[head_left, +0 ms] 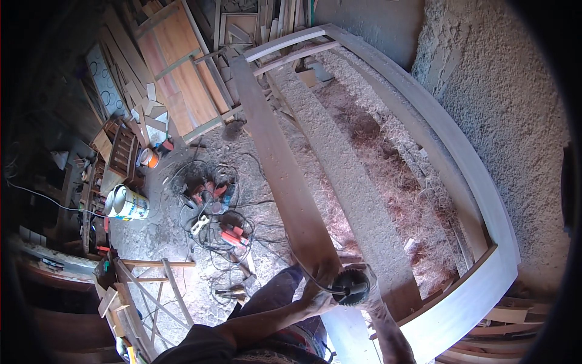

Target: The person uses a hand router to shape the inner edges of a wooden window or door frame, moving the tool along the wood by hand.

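Note:
A corded power tool [351,287] with a round, black, ribbed top stands on a long wooden plank [282,176]. My left hand [322,284] is closed against its left side, and my right hand [370,284] wraps round its right side. The tool's underside is hidden by its own body and my hands. That plank forms the left side of a large wooden frame, whose curved right rail [470,158] and broad near rail [461,315] look pale. A dusty board [345,188] runs lengthwise inside the frame.
On the dusty floor at left lie red power tools [233,235], tangled cords and a white power strip [199,225]. White buckets [130,203] and a wooden trestle [170,291] stand further left. A panelled door [179,70] leans behind. A rough wall [503,91] rises at right.

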Motion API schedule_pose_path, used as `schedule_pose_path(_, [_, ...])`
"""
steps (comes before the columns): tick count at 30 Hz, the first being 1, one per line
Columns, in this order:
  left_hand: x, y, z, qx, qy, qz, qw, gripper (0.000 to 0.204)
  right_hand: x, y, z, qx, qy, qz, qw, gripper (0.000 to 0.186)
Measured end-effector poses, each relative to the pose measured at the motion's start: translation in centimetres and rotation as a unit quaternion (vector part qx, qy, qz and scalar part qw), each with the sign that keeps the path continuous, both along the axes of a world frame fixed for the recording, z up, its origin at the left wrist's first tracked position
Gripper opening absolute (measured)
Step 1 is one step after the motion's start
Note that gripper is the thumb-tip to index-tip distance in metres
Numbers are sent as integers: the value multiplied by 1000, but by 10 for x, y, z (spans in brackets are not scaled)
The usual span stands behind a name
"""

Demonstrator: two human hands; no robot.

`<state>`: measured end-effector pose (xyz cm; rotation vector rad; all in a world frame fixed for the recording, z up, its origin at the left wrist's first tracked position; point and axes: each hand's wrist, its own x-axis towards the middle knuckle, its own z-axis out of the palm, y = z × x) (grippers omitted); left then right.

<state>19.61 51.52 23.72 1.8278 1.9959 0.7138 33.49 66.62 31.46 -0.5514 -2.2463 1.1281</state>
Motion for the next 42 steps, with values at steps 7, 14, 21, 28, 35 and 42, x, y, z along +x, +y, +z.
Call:
schedule_pose_path(7, [-61,30,-1,9,5,-14,1000,89,-47,17,-24,-151,6,20,988,63])
schedule_pose_path(14, [-125,68,-20,-53,-123,32,991,107,-123,55,-5,-91,17,1,996,63])
schedule_pose_path(21, [-194,121,16,17,-816,153,557,71,-201,98,-4,-100,41,41,993,86])
schedule_pose_path(28, [-266,153,0,39,-298,75,951,61,-267,129,-31,-165,57,29,984,77])
schedule_pose_path(35, [-313,184,15,46,-665,84,741,61,-318,160,-35,-209,67,57,974,73])
schedule_pose_path(42, [-399,195,-15,49,13,96,994,102,-391,185,-44,-242,101,114,958,77])
